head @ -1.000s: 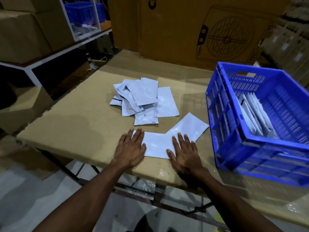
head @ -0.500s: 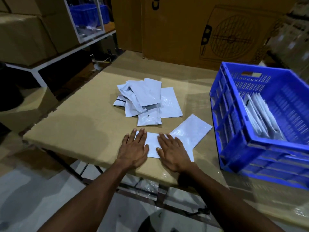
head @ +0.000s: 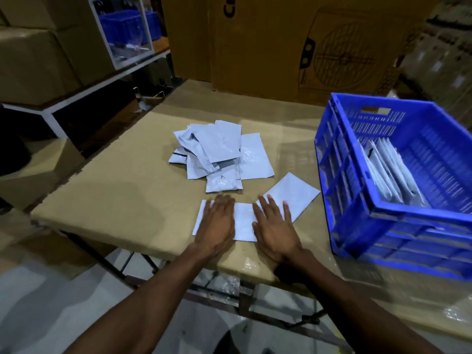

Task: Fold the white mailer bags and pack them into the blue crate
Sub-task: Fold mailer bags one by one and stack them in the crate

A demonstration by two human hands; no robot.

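A white mailer bag [head: 244, 221] lies flat near the table's front edge. My left hand [head: 217, 223] presses on its left part with straight fingers. My right hand [head: 275, 226] lies flat on its right part and overlaps a second bag [head: 296, 194] angled toward the crate. Behind them sits a loose pile of several white mailer bags [head: 217, 154]. The blue crate [head: 398, 208] stands at the right, with several folded bags [head: 390, 169] leaning upright inside against its left wall.
The cardboard-covered table [head: 115, 198] has its front edge just below my hands. Large cardboard boxes [head: 306, 42] stand behind the table. A white shelf [head: 84, 90] with boxes and a blue bin is at the left.
My left hand has slid right onto the bag. My right hand moved left and then back right across the bag, staying flat.
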